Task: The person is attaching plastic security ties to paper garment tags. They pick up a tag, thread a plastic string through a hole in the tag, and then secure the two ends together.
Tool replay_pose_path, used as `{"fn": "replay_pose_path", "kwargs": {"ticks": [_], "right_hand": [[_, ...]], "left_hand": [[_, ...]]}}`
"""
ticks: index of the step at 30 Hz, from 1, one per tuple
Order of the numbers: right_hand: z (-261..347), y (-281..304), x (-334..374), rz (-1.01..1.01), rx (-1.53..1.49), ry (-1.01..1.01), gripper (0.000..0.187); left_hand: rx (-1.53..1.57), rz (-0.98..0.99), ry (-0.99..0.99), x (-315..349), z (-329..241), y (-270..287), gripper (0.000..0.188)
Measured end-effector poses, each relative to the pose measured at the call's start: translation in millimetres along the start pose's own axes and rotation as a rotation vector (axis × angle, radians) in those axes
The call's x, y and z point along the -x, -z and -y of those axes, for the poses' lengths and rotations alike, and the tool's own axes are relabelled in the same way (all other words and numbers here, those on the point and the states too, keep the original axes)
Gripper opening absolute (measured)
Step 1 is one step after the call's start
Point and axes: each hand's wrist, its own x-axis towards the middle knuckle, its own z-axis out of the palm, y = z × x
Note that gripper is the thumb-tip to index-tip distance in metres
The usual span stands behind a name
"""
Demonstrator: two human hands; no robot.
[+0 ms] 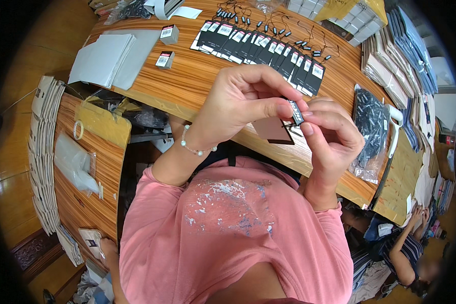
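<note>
In front of my chest, both hands pinch a small black plastic string seal (296, 113) with pale lettering. My left hand (251, 96) grips its upper end between thumb and fingertips. Thumb and fingers of my right hand (332, 126) close on the lower end. Below the seal hangs a brownish-pink hang tag with a dark edge (272, 130), partly hidden behind my left fingers. Beyond my hands, a row of black hang tags (261, 48) with white stickers lies overlapped on the wooden table (187, 76), their black strings and seals spread toward the far side.
A clear bag of black seals (370, 129) lies right of my hands, beside a white handled tool (394, 124). Two small sticker stacks (164, 60) and white sheets (99, 61) sit left. Folded garments (390, 66) are piled right. Another person (403, 253) sits at lower right.
</note>
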Motion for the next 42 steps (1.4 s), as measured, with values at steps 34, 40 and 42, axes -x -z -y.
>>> {"fn": "replay_pose_path", "kwargs": {"ticks": [34,40,42], "right_hand": [[-8,4,-4,0.055,-0.093,0.064,0.013],[-7,6,-4,0.048,-0.050,0.085,0.013],[-5,6,-4,0.046,-0.031,0.081,0.012]], "left_hand": [[0.149,-0.009,0.041,2,9,-2,0.020],[0.142,0.004,0.042,1,11,-2,0.020],[0.132,0.006,0.045,0,10,-3,0.019]]}}
